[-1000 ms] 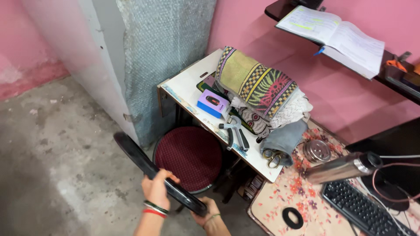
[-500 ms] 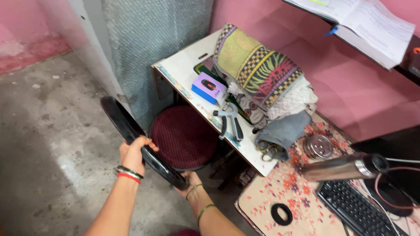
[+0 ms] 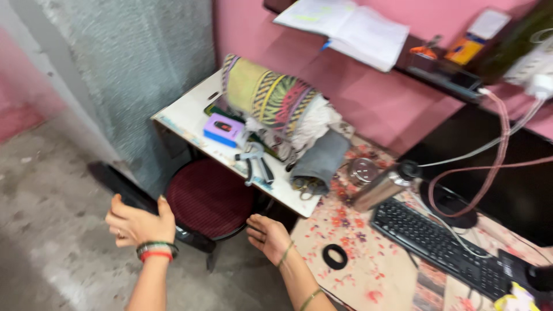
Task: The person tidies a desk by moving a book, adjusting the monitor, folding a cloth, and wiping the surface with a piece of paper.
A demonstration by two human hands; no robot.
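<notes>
My left hand [image 3: 137, 223], with red and green bangles at the wrist, is spread open in front of a long flat black object [image 3: 113, 180]. That object lies slanted low by the floor, beside a round maroon stool [image 3: 210, 197]; whether my fingers touch it is unclear. My right hand [image 3: 268, 236] is open, palm up, holding nothing, just right of the stool and below the edge of a small white table [image 3: 183, 117].
On the white table lie a folded patterned cloth [image 3: 268, 95], a purple box [image 3: 224, 130], a hand-grip tool [image 3: 254, 163] and a grey cloth [image 3: 322, 159]. To the right, a flowered desk carries a steel bottle [image 3: 383, 187], black keyboard [image 3: 438, 245] and black ring [image 3: 334, 256]. An open book [image 3: 345, 24] rests on a shelf.
Both hands held the long black object before; now they are open and off it, and it rests low beside the stool. The view has shifted right toward the desk.
</notes>
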